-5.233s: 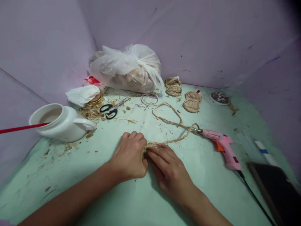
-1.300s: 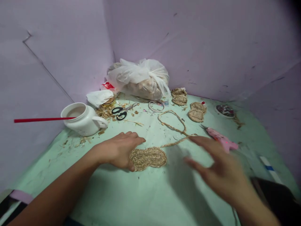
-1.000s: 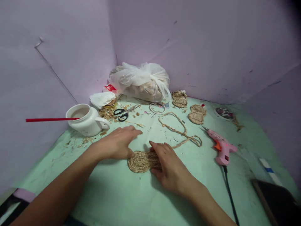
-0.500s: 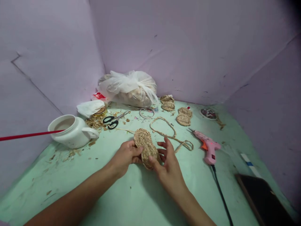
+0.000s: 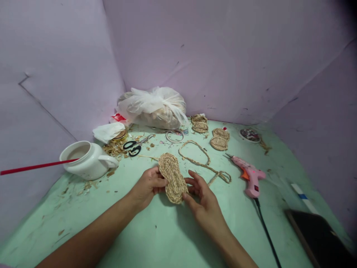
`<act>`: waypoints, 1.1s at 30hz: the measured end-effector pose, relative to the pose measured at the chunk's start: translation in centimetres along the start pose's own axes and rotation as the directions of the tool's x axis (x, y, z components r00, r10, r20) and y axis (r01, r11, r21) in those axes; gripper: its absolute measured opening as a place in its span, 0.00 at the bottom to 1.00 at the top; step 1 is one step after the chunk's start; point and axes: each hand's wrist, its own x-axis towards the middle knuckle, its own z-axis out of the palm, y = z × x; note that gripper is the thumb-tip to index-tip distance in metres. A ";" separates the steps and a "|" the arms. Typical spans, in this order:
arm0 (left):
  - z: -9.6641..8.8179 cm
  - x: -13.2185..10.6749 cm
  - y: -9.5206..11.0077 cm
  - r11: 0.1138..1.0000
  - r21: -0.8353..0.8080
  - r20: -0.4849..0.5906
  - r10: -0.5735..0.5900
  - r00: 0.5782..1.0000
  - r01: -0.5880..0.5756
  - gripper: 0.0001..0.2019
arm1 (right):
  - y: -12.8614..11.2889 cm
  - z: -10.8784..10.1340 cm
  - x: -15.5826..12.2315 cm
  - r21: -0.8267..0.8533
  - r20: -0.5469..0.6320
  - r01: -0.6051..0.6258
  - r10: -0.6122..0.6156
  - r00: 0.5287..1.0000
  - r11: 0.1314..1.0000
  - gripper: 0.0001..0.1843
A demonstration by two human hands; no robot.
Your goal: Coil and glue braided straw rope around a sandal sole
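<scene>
A woven straw sole (image 5: 173,178), made of coiled braid and narrowed at its waist, is held tilted above the table. My left hand (image 5: 149,185) grips its left edge, thumb on top. At the lower right edge, my right hand (image 5: 202,199) pinches it between thumb and fingers, the index finger lifted away. A thin straw strand runs left from the sole's upper end. Behind lies a loose length of braided straw cord (image 5: 208,160). To the right, a pink glue gun (image 5: 249,175) rests on its side.
Black-handled scissors (image 5: 136,146) lie among straw scraps near a white mug-like pot (image 5: 90,163) holding a red stick. A plastic bag (image 5: 156,108) stands at the back wall. Smaller woven pieces (image 5: 219,139), a dish (image 5: 249,135) and a dark phone-like slab (image 5: 318,238) are rightward.
The sole has turned slightly more upright and faces me more fully. My right thumb has slid back to its edge. The view has shifted a little.
</scene>
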 end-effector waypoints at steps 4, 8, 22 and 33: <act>0.4 -0.2 -0.3 1.000 -0.016 0.031 0.011 0.999 -0.010 0.25 | -0.1 0.6 -0.2 0.061 -0.054 0.021 -0.018 0.998 0.998 0.28; 0.9 -0.4 -0.6 1.000 0.005 0.046 -0.002 0.999 0.002 0.25 | -0.4 1.3 -0.4 0.119 -0.108 0.019 -0.006 0.994 0.993 0.27; 1.9 -1.6 -1.1 0.963 0.267 0.139 -0.070 0.988 0.030 0.26 | -0.6 -0.6 1.0 -0.029 -0.128 0.152 -0.154 0.980 0.988 0.22; 0.8 -3.5 2.0 -0.104 0.992 0.097 0.306 0.947 -0.068 0.19 | -1.3 -1.1 -1.4 -0.529 0.024 0.309 -0.350 0.936 0.790 0.19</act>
